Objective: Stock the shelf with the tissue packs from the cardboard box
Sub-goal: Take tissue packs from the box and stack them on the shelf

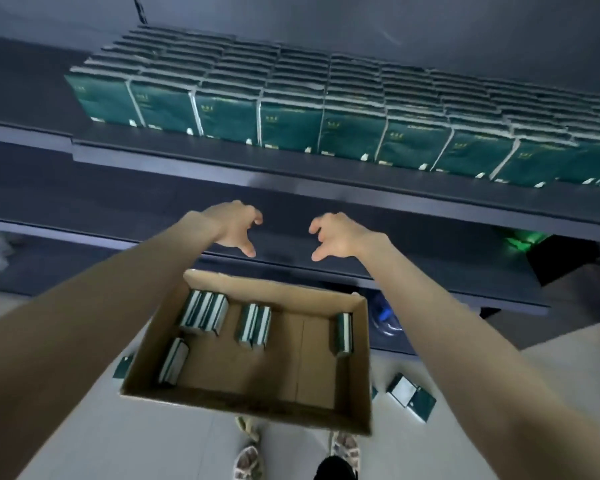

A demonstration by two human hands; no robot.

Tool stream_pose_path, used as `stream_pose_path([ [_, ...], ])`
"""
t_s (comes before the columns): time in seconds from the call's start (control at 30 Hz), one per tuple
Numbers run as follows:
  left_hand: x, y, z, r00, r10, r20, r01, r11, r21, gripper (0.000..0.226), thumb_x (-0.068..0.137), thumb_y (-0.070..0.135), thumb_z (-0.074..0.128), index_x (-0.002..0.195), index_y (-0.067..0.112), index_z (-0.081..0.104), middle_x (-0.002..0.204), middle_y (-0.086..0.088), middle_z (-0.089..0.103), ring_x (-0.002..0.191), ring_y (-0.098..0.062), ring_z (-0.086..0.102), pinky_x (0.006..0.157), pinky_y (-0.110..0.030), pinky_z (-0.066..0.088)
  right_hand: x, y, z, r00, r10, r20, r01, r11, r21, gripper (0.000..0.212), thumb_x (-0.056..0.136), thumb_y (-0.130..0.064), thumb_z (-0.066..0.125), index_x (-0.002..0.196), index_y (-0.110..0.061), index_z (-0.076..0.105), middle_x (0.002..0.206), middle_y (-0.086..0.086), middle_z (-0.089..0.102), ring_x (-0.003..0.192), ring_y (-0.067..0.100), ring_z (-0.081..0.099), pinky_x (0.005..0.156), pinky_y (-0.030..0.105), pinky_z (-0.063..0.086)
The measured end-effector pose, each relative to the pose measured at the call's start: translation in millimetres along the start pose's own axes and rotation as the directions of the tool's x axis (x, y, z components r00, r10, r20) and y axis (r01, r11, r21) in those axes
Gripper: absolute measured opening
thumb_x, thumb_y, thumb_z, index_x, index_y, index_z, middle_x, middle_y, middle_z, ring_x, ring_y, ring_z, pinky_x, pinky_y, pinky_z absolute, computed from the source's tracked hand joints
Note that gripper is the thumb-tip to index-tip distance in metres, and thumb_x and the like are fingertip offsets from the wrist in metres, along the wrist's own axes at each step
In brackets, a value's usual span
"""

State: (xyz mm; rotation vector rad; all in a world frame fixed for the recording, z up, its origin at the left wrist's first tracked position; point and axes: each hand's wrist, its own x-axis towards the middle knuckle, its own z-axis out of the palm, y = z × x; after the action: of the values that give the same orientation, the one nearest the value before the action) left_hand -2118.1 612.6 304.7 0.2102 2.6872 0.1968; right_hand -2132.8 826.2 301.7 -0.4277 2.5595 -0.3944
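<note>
Two hands are up in front of the shelf (222, 161). I see the left hand (231, 225) and the right hand (340, 237) hold nothing, fingers half bent, thumbs out. A few green tissue packs (205, 315) stand in the cardboard box (243, 407) below them. Many shelf packs (291, 123) sit in rows. One fallen pack (413, 398) lies beside the box.

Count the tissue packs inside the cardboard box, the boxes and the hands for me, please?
Tissue packs in the cardboard box: 7
Cardboard box: 1
Hands: 2, the left hand and the right hand
Total: 10
</note>
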Motion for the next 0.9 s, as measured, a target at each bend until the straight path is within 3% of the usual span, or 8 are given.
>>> stream_pose_path([
  [0.2, 9, -56, 86, 0.992, -0.039, 0.119, 0.047, 0.997, -0.061, 0.077, 0.077, 0.038, 0.075, 0.142, 0.018, 0.039, 0.135, -0.006, 0.052, 0.119, -0.026, 0.052, 0.095, -0.038, 0.046, 37, -16, 97, 0.995, 0.04, 0.091, -0.04, 0.999, -0.001, 0.053, 0.082, -0.02, 0.071, 0.131, -0.014, 0.052, 0.125, 0.01, 0.059, 0.108, 0.029, 0.058, 0.092, 0.04, 0.05],
  [0.33, 23, -85, 148, 0.974, -0.041, 0.222, 0.079, 0.983, -0.165, 0.072, 0.08, 0.029, 0.073, 0.142, 0.014, 0.039, 0.136, -0.008, 0.052, 0.118, -0.026, 0.053, 0.092, -0.033, 0.046, 64, -16, 161, 0.976, 0.093, 0.198, -0.106, 0.993, 0.056, 0.055, 0.087, -0.019, 0.069, 0.136, -0.011, 0.047, 0.132, 0.01, 0.055, 0.117, 0.027, 0.056, 0.096, 0.035, 0.047],
  [0.57, 52, -109, 243, 0.94, -0.054, 0.338, 0.097, 0.989, -0.112, 0.064, 0.084, 0.039, 0.068, 0.137, 0.014, 0.042, 0.137, -0.009, 0.045, 0.121, -0.028, 0.048, 0.099, -0.043, 0.043, 106, 1, 257, 0.926, 0.196, 0.321, -0.244, 0.963, 0.116, 0.064, 0.09, -0.033, 0.063, 0.143, -0.009, 0.036, 0.142, 0.012, 0.047, 0.126, 0.028, 0.049, 0.104, 0.036, 0.042],
  [0.63, 63, -118, 271, 0.946, -0.064, 0.318, 0.091, 0.993, -0.073, 0.071, 0.084, 0.043, 0.065, 0.142, 0.015, 0.034, 0.144, -0.009, 0.037, 0.13, -0.028, 0.039, 0.106, -0.045, 0.035, 121, 7, 282, 0.916, 0.227, 0.33, -0.284, 0.949, 0.134, 0.064, 0.091, -0.039, 0.06, 0.142, -0.009, 0.036, 0.132, 0.013, 0.055, 0.113, 0.027, 0.057, 0.097, 0.036, 0.047],
  [0.7, 72, -124, 294, 0.948, -0.072, 0.31, 0.091, 0.995, -0.046, 0.081, 0.087, 0.046, 0.061, 0.15, 0.017, 0.017, 0.156, -0.007, 0.017, 0.143, -0.027, 0.017, 0.116, -0.044, 0.02, 134, 13, 305, 0.907, 0.258, 0.332, -0.329, 0.927, 0.18, 0.064, 0.092, -0.043, 0.058, 0.14, -0.007, 0.038, 0.126, 0.013, 0.058, 0.1, 0.024, 0.061, 0.091, 0.036, 0.051],
  [0.77, 78, -130, 314, 0.948, -0.076, 0.309, 0.096, 0.994, -0.05, 0.088, 0.089, 0.047, 0.058, 0.152, 0.02, 0.004, 0.16, -0.004, 0.0, 0.147, -0.025, -0.002, 0.118, -0.046, 0.006, 144, 16, 322, 0.901, 0.279, 0.332, -0.368, 0.897, 0.244, 0.062, 0.093, -0.043, 0.056, 0.138, -0.005, 0.039, 0.129, 0.013, 0.056, 0.103, 0.024, 0.059, 0.091, 0.034, 0.05],
  [0.9, 84, -148, 354, 0.958, -0.099, 0.268, 0.117, 0.992, -0.054, 0.086, 0.09, 0.051, 0.054, 0.152, 0.019, 0.004, 0.159, -0.005, -0.012, 0.146, -0.025, -0.013, 0.117, -0.047, -0.001, 159, 17, 352, 0.912, 0.267, 0.31, -0.374, 0.853, 0.363, 0.051, 0.097, -0.04, 0.05, 0.137, -0.011, 0.041, 0.13, 0.005, 0.055, 0.116, 0.025, 0.055, 0.085, 0.027, 0.043],
])
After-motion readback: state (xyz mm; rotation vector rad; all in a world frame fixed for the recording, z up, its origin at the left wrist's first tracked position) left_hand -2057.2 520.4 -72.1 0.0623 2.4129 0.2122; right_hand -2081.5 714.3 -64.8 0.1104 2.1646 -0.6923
